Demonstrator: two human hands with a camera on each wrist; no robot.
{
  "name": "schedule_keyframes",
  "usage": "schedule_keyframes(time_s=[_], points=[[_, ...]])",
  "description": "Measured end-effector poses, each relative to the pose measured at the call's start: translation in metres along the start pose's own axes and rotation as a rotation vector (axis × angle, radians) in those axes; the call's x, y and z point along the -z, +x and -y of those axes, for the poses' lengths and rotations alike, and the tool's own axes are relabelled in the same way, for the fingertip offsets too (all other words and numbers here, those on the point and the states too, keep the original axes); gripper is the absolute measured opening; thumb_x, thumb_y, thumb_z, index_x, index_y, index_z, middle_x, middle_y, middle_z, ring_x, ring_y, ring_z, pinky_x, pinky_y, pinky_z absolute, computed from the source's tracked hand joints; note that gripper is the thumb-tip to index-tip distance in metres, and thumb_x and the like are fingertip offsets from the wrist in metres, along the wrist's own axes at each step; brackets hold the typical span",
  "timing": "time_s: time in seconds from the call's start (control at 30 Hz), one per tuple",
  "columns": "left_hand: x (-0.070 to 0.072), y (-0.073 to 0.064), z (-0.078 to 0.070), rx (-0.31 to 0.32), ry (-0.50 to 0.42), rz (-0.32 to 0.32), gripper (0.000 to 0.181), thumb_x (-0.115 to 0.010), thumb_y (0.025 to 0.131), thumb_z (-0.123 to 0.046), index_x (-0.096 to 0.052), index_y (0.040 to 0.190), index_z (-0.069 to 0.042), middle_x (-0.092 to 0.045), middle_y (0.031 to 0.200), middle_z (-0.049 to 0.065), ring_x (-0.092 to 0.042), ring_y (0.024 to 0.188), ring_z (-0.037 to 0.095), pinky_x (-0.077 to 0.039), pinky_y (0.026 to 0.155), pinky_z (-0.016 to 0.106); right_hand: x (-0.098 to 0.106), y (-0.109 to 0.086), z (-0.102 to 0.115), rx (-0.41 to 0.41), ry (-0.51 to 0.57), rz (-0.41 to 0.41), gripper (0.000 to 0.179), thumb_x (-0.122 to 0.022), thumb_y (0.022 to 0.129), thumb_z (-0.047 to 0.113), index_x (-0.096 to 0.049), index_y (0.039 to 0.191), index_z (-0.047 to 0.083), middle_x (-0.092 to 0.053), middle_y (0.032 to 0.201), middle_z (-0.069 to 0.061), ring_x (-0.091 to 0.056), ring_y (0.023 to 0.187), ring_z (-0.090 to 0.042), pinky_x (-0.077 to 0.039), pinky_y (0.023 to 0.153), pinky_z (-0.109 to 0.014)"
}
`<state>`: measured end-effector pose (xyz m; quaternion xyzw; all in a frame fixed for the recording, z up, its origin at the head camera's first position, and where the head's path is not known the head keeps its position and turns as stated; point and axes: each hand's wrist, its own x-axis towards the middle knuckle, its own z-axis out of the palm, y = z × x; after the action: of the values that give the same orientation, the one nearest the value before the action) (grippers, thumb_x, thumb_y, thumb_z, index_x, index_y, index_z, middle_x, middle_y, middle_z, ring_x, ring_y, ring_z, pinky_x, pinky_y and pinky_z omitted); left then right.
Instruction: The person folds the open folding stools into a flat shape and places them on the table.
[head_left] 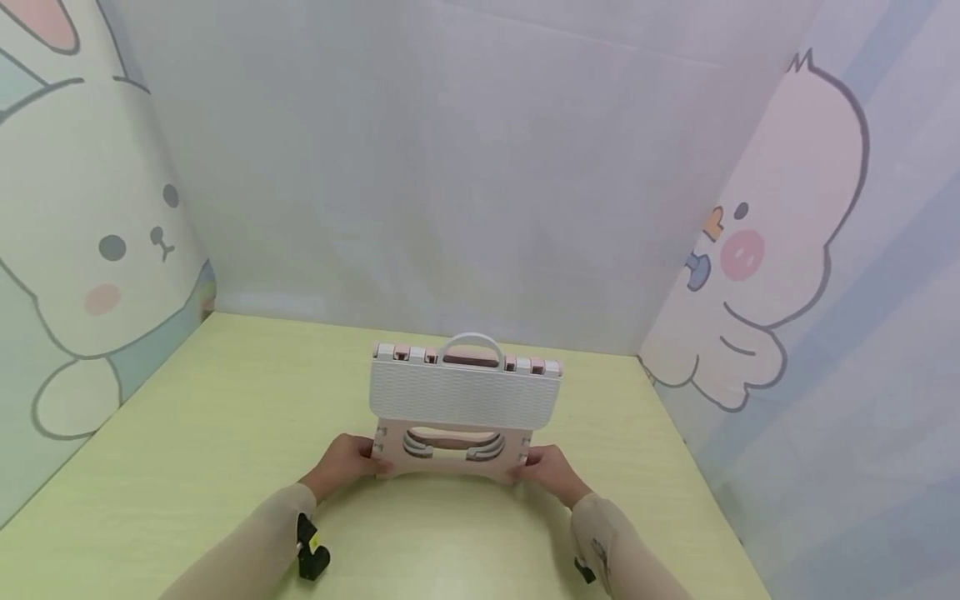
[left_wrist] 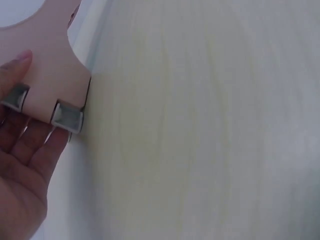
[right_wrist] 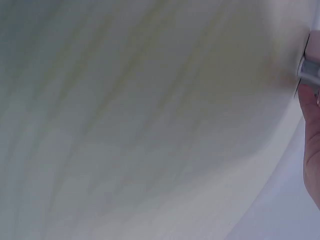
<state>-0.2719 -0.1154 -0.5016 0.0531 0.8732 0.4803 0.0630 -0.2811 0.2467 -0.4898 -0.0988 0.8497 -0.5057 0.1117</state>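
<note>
A pink and white folding step stool [head_left: 465, 396] is at the middle of the table, partly folded, with its white textured top panel tilted toward me. A white carry handle [head_left: 472, 337] arches above its upper edge. My left hand [head_left: 343, 467] grips the left edge of the pink leg panel [head_left: 450, 462], and my right hand [head_left: 557, 473] grips the right edge. In the left wrist view, the thumb lies on the panel's [left_wrist: 50, 55] face with fingers behind its edge hinges. Only part of my right hand [right_wrist: 312, 150] shows in the right wrist view, against the stool's edge.
The pale yellow table [head_left: 450, 542] spreads around the stool. Behind it hangs a plain light curtain [head_left: 435, 183]. Cloth sides stand left and right, printed with a rabbit [head_left: 97, 225] and a chick [head_left: 787, 208]. Black wrist devices [head_left: 311, 560] sit at the sleeves.
</note>
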Motion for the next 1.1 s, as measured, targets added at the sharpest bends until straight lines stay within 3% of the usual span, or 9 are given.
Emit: schedule_keyframes(time_s=[0.1, 0.23, 0.33, 0.6, 1.1], points=[[0.008, -0.001, 0.006, -0.036, -0.004, -0.003, 0.038, -0.079, 0.077, -0.015, -0.069, 0.108, 0.005, -0.070, 0.099, 0.016, -0.066, 0.087, 0.028, -0.052, 0.077, 0.041, 0.011, -0.001, -0.006, -0.016, -0.009, -0.005, 0.039, -0.076, 0.078, 0.011, -0.067, 0.112, -0.005, -0.071, 0.098, -0.015, -0.067, 0.089, -0.022, -0.051, 0.081, -0.039], [0.017, -0.004, 0.008, -0.094, -0.019, -0.009, 0.043, -0.075, 0.081, -0.010, -0.062, 0.116, 0.010, -0.065, 0.111, 0.024, -0.065, 0.096, 0.036, -0.051, 0.082, 0.045, 0.022, -0.005, -0.006, -0.003, 0.018, -0.010, 0.062, -0.072, 0.085, 0.012, -0.044, 0.137, -0.007, -0.064, 0.116, -0.022, -0.064, 0.101, -0.032, -0.048, 0.087, -0.047], [0.017, -0.003, 0.007, -0.106, -0.001, -0.009, 0.046, -0.073, 0.083, -0.010, -0.058, 0.121, 0.012, -0.062, 0.117, 0.027, -0.064, 0.099, 0.038, -0.050, 0.085, 0.045, 0.023, -0.005, -0.007, 0.003, 0.041, 0.008, 0.070, -0.069, 0.087, 0.011, -0.032, 0.144, -0.006, -0.058, 0.124, -0.026, -0.063, 0.103, -0.034, -0.047, 0.088, -0.049], [0.011, -0.003, 0.006, -0.044, 0.021, -0.042, 0.048, -0.074, 0.082, -0.011, -0.058, 0.123, 0.009, -0.059, 0.124, 0.026, -0.059, 0.109, 0.041, -0.046, 0.090, 0.049, 0.015, -0.004, -0.007, 0.030, 0.032, 0.043, 0.053, -0.070, 0.084, 0.010, -0.052, 0.132, -0.006, -0.060, 0.123, -0.023, -0.065, 0.096, -0.031, -0.048, 0.087, -0.049], [0.008, 0.000, 0.008, -0.084, 0.030, -0.024, 0.044, -0.073, 0.082, -0.007, -0.059, 0.120, 0.011, -0.061, 0.119, 0.027, -0.062, 0.104, 0.039, -0.049, 0.086, 0.046, 0.005, 0.003, -0.013, 0.028, -0.063, -0.011, 0.041, -0.074, 0.081, 0.008, -0.063, 0.117, -0.008, -0.065, 0.113, -0.022, -0.068, 0.090, -0.029, -0.051, 0.081, -0.044]])
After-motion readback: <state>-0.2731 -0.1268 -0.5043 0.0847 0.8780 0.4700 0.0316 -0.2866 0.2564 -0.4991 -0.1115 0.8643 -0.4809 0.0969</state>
